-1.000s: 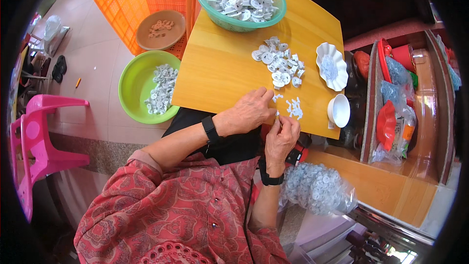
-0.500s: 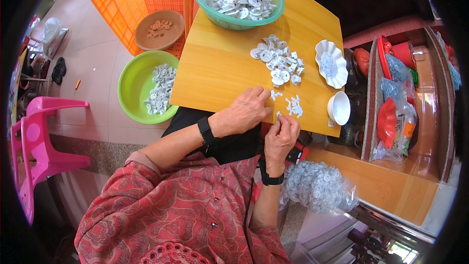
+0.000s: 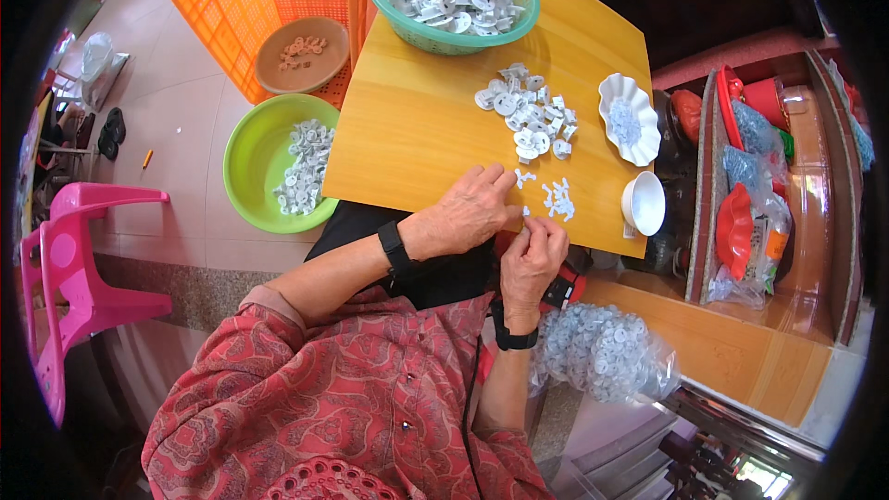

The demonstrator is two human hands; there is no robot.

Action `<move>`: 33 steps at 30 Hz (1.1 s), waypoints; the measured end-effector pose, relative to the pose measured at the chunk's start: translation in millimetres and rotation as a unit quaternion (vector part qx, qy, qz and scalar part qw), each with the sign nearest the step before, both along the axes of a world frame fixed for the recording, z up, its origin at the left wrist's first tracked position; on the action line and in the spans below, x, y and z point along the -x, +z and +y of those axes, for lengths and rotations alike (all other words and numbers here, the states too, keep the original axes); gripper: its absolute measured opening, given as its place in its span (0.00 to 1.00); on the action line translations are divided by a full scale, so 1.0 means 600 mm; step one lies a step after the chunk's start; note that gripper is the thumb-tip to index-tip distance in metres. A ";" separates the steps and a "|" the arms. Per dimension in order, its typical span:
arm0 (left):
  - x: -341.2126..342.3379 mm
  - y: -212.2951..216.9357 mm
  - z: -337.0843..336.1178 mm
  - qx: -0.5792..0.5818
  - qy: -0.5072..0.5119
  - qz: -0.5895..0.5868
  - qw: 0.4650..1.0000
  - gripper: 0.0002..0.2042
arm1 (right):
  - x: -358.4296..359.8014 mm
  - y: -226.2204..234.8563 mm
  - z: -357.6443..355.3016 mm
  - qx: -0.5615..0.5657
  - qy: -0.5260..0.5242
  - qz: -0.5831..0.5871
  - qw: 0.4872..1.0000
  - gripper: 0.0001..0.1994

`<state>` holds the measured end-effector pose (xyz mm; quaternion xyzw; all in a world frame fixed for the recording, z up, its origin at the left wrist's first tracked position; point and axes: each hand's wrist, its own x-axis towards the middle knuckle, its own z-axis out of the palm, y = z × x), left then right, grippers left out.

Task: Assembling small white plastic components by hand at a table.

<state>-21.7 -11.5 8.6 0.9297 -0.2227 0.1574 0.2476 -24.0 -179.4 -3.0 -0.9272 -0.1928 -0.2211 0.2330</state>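
Both hands meet at the near edge of the yellow wooden table. My left hand [image 3: 466, 213] is closed, fingertips pressed together; what it holds, if anything, is hidden. Beside it my right hand [image 3: 534, 264] pinches, with a small white plastic piece [image 3: 526, 211] showing at its fingertips. Just beyond lie several small white plastic pieces [image 3: 558, 200] in a loose cluster, and a few more near my left fingers. Farther up the table is a pile of round white plastic parts [image 3: 530, 113].
A teal basket [image 3: 454, 42] heaped with white parts stands at the table's far end. At the right edge are a scalloped white dish [image 3: 650, 134] and a white bowl [image 3: 643, 205]. A green basin [image 3: 243, 167] and an orange crate [image 3: 218, 28] stand left; a clear bag of parts [image 3: 602, 352] lies right.
Almost nothing differs. My fingers have shifted slightly at the table edge, and the small white piece between my hands sits a touch higher.
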 end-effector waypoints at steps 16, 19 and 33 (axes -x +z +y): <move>-0.034 -0.009 0.026 0.108 0.040 0.048 0.992 0.07 | 0.011 0.020 0.002 0.015 0.037 0.027 0.999 0.16; -0.069 0.002 0.027 0.145 0.072 -0.008 0.987 0.08 | 0.014 0.020 -0.002 0.031 0.037 0.058 0.997 0.17; -0.121 -0.029 0.030 0.163 0.080 0.030 0.983 0.06 | 0.009 0.006 -0.017 -0.030 0.026 0.016 0.999 0.06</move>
